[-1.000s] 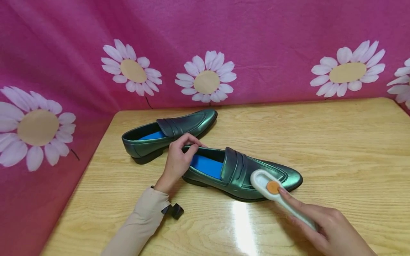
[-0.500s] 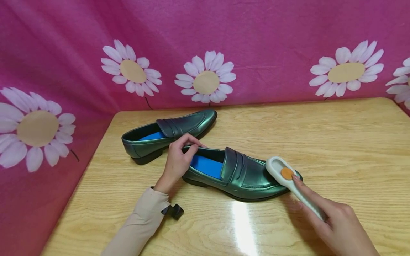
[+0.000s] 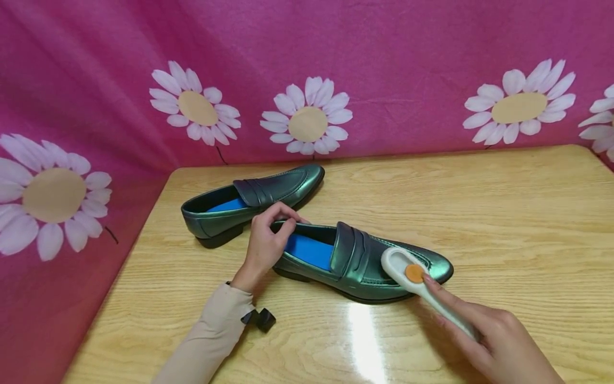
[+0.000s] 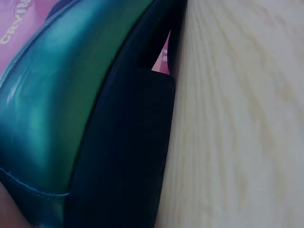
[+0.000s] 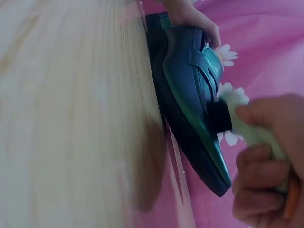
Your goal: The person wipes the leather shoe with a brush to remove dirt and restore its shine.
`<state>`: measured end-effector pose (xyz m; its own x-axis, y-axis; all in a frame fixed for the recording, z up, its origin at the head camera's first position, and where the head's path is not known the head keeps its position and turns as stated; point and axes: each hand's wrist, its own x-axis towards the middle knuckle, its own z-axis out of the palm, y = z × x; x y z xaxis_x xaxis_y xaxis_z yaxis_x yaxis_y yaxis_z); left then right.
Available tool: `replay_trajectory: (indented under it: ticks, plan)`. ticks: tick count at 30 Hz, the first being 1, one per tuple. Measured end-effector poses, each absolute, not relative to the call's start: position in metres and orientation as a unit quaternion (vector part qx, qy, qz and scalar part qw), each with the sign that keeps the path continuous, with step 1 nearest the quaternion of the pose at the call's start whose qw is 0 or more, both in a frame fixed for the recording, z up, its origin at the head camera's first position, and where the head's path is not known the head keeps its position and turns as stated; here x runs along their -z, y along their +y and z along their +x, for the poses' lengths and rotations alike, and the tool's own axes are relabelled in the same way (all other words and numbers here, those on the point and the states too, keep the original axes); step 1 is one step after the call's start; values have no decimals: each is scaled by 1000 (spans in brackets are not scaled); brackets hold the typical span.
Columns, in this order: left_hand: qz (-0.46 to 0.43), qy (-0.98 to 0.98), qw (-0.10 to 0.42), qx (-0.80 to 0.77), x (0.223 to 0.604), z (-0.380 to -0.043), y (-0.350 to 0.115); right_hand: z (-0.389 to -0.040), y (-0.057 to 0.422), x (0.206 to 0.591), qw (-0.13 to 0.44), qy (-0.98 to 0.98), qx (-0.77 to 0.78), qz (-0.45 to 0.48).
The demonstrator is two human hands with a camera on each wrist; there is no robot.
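A shiny green loafer (image 3: 384, 290) with a blue insole stands on the table, its toe to the right. My left hand (image 3: 268, 240) pinches the rim at its heel; in the left wrist view the loafer's dark heel (image 4: 123, 142) rests on the wood. My right hand (image 3: 494, 336) grips a pale-handled shoe brush (image 3: 441, 309) with an orange button, index finger stretched along the handle to the button. Dark bristles (image 5: 219, 116) press on the loafer's upper near the toe in the right wrist view. The matching loafer (image 3: 211, 216) stands behind, farther left, untouched.
The wooden table (image 3: 518, 213) extends to the right of and behind the loafers. A pink cloth with daisies (image 3: 408, 64) hangs along its back and left edges. A small black piece (image 3: 265, 320) sits at the left cuff.
The brush went right toward the toe, then came partway back left over the front upper. My left hand and both loafers have kept their places.
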<state>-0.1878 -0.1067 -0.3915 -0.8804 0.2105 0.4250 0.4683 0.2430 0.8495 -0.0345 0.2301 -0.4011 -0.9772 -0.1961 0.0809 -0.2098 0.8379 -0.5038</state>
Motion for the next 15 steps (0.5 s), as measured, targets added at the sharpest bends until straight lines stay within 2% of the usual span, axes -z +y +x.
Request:
replay_trajectory:
  ticks: [4, 7, 11, 13, 15]
  plan:
    - [-221, -781, 118, 573, 377, -179, -103, -36, 233, 400, 51, -965, -252, 48]
    - [-228, -778, 127, 572, 368, -172, -101, -37, 236, 400, 58, -968, -245, 24]
    - [-235, -775, 138, 570, 365, -169, -100, -36, 234, 401, 51, -966, -245, 73]
    - [-236, -775, 142, 569, 365, -168, -99, -35, 233, 402, 19, -964, -248, 98]
    - [-236, -775, 143, 569, 364, -168, -99, -35, 232, 403, 15, -961, -249, 116]
